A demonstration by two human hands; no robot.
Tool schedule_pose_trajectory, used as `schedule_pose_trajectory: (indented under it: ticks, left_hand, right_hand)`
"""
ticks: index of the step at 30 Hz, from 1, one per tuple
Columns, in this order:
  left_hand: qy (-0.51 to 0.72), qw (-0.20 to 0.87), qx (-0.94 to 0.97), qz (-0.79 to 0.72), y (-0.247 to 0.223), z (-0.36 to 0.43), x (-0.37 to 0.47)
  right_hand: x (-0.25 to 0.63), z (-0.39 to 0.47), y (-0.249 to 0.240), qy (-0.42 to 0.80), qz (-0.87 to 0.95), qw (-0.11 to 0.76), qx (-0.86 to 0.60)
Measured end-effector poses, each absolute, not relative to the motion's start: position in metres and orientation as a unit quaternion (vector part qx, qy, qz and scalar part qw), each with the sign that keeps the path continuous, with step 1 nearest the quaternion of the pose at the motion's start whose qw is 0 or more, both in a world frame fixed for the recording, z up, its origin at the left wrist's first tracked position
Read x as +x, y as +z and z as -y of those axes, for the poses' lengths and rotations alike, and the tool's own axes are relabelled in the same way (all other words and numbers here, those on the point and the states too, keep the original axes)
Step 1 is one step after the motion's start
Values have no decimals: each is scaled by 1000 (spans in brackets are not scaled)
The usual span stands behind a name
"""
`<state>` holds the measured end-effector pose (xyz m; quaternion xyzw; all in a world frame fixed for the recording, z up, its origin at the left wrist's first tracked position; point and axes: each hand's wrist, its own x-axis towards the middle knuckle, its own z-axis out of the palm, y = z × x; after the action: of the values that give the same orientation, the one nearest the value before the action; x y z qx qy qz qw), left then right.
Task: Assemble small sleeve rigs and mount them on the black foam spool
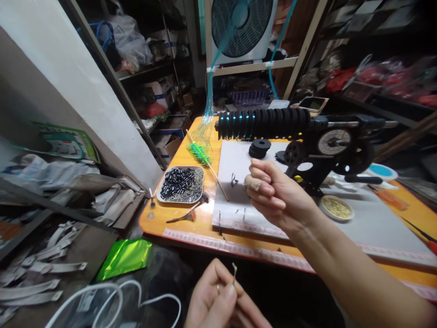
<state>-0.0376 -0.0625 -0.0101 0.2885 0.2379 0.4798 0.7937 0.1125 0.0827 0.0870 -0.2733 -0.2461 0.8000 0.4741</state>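
My left hand (218, 298) is low in the view, in front of the table edge. Its thumb and forefinger pinch a small thin piece (234, 271) with a pale yellow-green tip and a bit of orange. Above the grey board, my right hand (273, 193) is closed, its fingers curled and the tips pressed together. Whatever it may hold is too small to make out. Behind it stand a stack of black discs (260, 146) and a black hand-cranked device (327, 146) carrying a long row of black discs (264, 123).
A white tray (204, 182) of small dark and silvery pieces sits at the table's left. Beside it lies a stick (218, 183) with green bristles. A round dish (336, 208) of yellowish bits rests at right. Teal strands (210, 86) hang before a fan (244, 27).
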Motion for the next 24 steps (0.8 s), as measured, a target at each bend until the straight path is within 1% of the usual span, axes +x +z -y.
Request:
schedule_pose_trajectory:
  ticks: [4, 7, 9, 12, 15, 17, 21, 23, 24]
  left_hand:
    - [507, 749, 323, -277, -4, 56, -34]
    - [515, 754, 306, -270, -4, 50, -33]
    - [513, 776, 275, -241, -10, 47, -31]
    - [522, 810, 220, -155, -27, 46, -24]
    - [562, 804, 166, -104, -42, 47, -19]
    - [567, 800, 156, -123, -44, 49, -20]
    - [523, 807, 180, -204, -32, 51, -26]
    - [515, 781, 219, -278, -25, 50, -26]
    - [518, 744, 260, -333, -22, 50, -25]
  right_hand:
    - [115, -83, 90, 799, 252, 475, -269]
    - [116, -84, 91, 799, 253, 474, -269]
    - [116, -85, 91, 799, 251, 475, -272]
    - [116, -86, 89, 796, 247, 480, -275]
    - [114, -86, 87, 790, 245, 490, -274]
    - [113, -86, 86, 787, 249, 494, -273]
    - [112, -85, 87, 783, 267, 492, -271]
    - [114, -84, 88, 783, 280, 484, -273]
    - [115, -84, 89, 783, 289, 477, -275]
